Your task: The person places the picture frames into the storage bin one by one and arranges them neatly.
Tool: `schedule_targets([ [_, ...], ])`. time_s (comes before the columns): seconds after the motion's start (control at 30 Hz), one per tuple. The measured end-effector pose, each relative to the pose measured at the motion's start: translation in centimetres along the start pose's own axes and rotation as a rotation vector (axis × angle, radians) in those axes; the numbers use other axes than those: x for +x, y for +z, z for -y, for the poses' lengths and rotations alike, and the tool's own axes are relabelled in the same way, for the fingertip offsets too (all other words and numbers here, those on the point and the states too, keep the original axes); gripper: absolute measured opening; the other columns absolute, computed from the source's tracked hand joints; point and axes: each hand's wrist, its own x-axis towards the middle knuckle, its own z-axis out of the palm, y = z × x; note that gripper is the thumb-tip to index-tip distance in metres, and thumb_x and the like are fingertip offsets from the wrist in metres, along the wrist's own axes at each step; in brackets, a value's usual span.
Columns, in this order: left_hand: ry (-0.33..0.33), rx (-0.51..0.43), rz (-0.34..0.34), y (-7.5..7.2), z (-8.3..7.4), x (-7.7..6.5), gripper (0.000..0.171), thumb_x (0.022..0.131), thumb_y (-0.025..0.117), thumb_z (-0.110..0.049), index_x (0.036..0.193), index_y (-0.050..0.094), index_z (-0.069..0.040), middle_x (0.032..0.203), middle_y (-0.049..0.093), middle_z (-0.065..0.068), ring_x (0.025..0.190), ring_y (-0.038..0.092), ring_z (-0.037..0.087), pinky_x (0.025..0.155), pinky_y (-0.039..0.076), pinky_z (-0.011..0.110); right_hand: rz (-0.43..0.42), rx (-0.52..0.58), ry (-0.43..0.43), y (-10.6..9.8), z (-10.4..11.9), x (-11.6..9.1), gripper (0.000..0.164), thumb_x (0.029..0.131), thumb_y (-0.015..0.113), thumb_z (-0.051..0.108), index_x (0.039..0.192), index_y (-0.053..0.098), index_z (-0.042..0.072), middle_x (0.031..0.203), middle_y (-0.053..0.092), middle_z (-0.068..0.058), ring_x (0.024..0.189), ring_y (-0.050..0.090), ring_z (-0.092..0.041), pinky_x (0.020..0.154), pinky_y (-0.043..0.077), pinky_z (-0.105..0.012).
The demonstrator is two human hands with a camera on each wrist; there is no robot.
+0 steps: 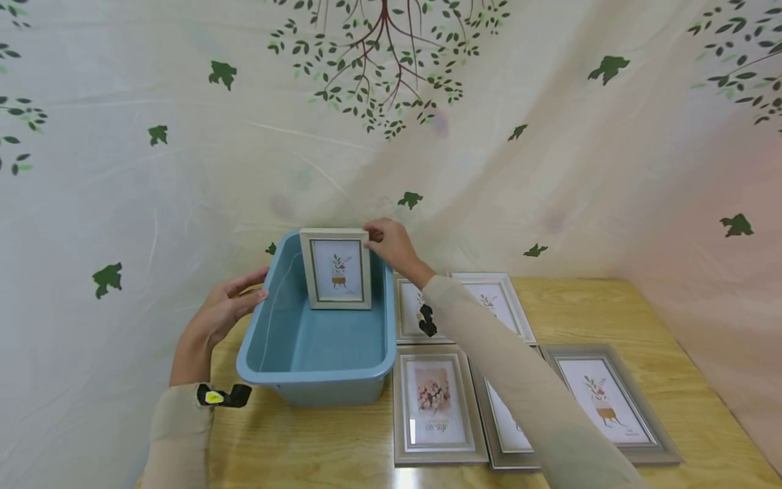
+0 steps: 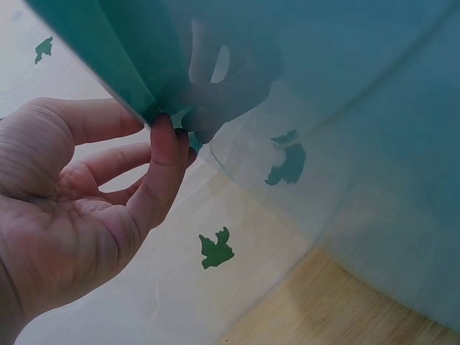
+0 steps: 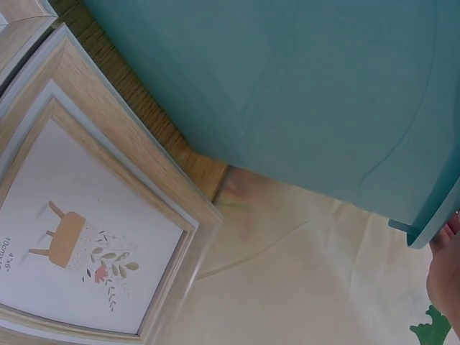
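A light-blue plastic basin (image 1: 318, 376) sits on the wooden table at left centre. Inside it, leaning at the far end, a small cream picture frame (image 1: 337, 270) shows a print of a potted plant. My right hand (image 1: 394, 244) pinches this frame near its upper right corner. On the basin's left side, my left hand (image 1: 221, 311) holds the rim between thumb and fingers; the left wrist view shows its fingers (image 2: 154, 176) bent around the edge. Only part of the right hand (image 3: 445, 277) appears at the border of the right wrist view, beside the basin rim.
Right of the basin lie several picture frames, including one with a pink flower print (image 1: 434, 404) and a grey-edged one (image 1: 605, 401). My right forearm (image 1: 519, 380) crosses above them. A pale cloth (image 1: 342, 176) with printed leaves hangs behind the table (image 1: 568, 305).
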Motion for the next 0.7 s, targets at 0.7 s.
schedule_targets([
  [0.7, 0.033, -0.026, 0.005, 0.35, -0.09, -0.16, 0.066, 0.104, 0.061, -0.025, 0.159, 0.032, -0.006, 0.161, 0.034, 0.025, 0.117, 0.056, -0.004, 0.091, 0.053, 0.016, -0.047, -0.018, -0.058, -0.28, -0.33, -0.58, 0.039, 0.091, 0.073, -0.001, 0.129, 0.066, -0.002, 0.124, 0.069, -0.019, 0.111, 0.068, -0.029, 0.098, 0.055, -0.034],
])
